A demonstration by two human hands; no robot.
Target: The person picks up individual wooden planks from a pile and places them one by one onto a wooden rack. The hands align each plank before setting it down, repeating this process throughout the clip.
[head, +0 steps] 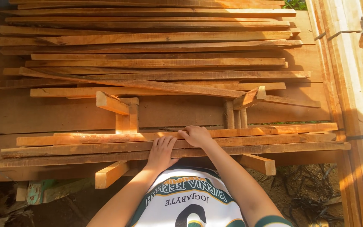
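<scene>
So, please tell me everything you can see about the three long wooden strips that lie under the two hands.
The three long thin wooden strips are rough-sawn, orange-brown, sunlit planks. They lie flat, side by side, running left to right across two short wooden cross supports. Their ends are uneven on both sides. The left hand rests flat on the nearer two strips; the right hand touches the farthest one with its fingers. Behind them lies a bigger pile of similar strips.
</scene>
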